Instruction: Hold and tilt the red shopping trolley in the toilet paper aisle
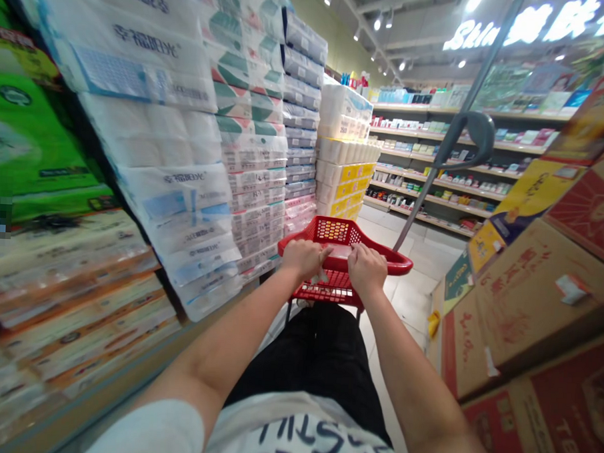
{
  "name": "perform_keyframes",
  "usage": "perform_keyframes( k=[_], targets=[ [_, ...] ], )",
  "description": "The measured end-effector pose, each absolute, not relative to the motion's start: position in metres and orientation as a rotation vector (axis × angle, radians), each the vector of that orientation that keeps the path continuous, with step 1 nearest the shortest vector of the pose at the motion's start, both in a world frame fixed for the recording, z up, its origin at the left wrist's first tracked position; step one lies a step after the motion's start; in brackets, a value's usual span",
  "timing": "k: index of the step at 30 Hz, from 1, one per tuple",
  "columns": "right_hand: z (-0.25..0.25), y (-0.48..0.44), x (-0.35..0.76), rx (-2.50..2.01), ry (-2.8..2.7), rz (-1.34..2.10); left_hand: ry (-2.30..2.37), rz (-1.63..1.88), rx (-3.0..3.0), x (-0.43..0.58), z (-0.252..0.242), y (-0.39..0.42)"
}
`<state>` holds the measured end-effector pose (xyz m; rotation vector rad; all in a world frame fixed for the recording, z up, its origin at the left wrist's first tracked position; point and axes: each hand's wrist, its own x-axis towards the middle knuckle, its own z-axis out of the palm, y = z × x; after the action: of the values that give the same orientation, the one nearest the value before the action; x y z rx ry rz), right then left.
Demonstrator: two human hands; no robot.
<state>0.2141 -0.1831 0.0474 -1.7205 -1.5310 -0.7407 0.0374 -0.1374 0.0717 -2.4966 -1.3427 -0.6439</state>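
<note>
A red plastic shopping cart [334,293] stands right in front of my body, with a perforated basket. My left hand [303,258] is closed around the left part of its handle. On the right part of the same handle, my right hand [368,266] is closed too, fingers wrapped over the bar. Something small and pale shows under my left hand; I cannot make out what it is. Most of the basket's inside is hidden by the handle and my hands.
Tall stacks of wrapped tissue packs [184,181] line the left side. Cardboard boxes [519,289] are piled on the right, beside a grey metal post [428,185]. Shelves of small goods [435,149] stand ahead. A pale tiled floor [403,298] runs between.
</note>
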Motion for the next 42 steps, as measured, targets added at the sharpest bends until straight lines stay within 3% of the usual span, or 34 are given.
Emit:
perform_keyframes(
  k=[5, 10, 15, 21, 28, 36, 42],
  targets=[
    [0.048, -0.184, 0.213, -1.709, -1.538, -0.734, -1.233, -0.81, -2.403, 0.034, 0.064, -0.142],
    [0.048, -0.184, 0.213, -1.719, -1.528, -0.741, -1.403, -0.616, -2.506, 0.038, 0.073, -0.134],
    [0.047, -0.184, 0.213, -1.689, -1.543, -0.756, -1.258, -0.733, -2.405, 0.035, 0.069, -0.141],
    [0.047, -0.184, 0.214, -1.687, -1.526, -0.767, -1.344, -0.636, -2.521, 0.034, 0.074, -0.133],
    [0.047, -0.184, 0.214, -1.676, -1.547, -0.759, -1.079, -0.917, -2.334, 0.022, 0.042, -0.15],
    [0.047, -0.184, 0.213, -1.67, -1.555, -0.766, -1.211, -0.818, -2.422, 0.022, 0.067, -0.141],
    [0.049, -0.185, 0.215, -1.652, -1.582, -0.778, -1.025, -1.041, -2.507, -0.017, 0.055, -0.12]
  ],
)
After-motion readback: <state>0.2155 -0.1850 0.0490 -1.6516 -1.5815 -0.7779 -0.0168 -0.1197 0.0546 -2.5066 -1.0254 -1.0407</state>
